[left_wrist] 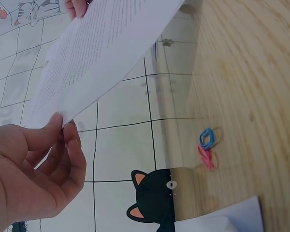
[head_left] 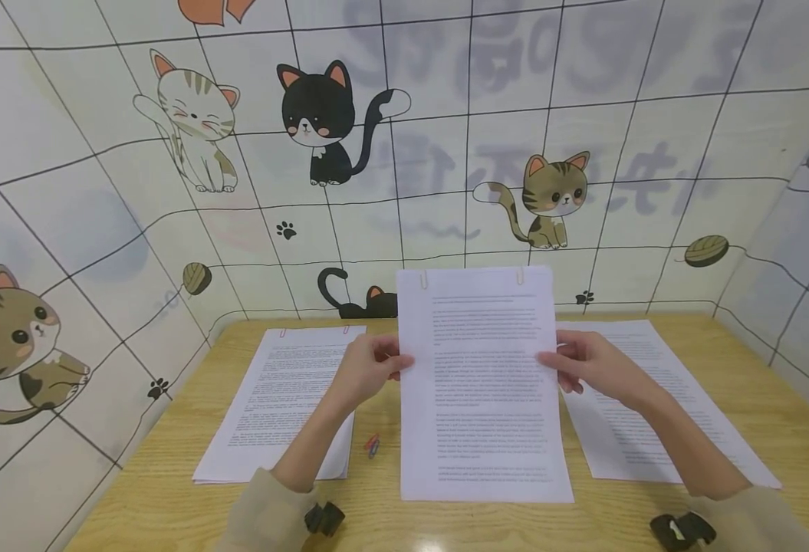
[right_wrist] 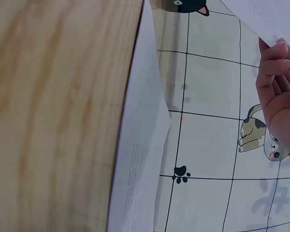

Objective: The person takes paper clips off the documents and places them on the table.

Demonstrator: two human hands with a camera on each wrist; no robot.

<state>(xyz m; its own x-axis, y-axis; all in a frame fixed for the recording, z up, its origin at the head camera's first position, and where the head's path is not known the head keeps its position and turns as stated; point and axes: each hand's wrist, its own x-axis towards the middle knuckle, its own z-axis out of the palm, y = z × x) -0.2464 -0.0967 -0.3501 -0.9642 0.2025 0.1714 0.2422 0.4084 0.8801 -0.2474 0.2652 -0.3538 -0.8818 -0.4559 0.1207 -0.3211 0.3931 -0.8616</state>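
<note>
Upright in front of me is a printed sheet of paper (head_left: 487, 383), held up over the table. Two pale paper clips (head_left: 424, 280) sit along its top edge, one towards each corner. My left hand (head_left: 371, 372) pinches the left edge between thumb and fingers, and the left wrist view shows the thumb (left_wrist: 53, 124) on the page. At the opposite edge, my right hand (head_left: 592, 360) pinches the paper in the same way, at about the same height.
On the left of the wooden table (head_left: 418, 525) lies a printed stack (head_left: 287, 399) with red paper clips at its top. More printed pages (head_left: 652, 414) lie on the right. Between them are loose clips, blue (left_wrist: 207, 138) and red-pink (left_wrist: 204, 157). A cat-patterned wall (head_left: 432, 169) stands behind.
</note>
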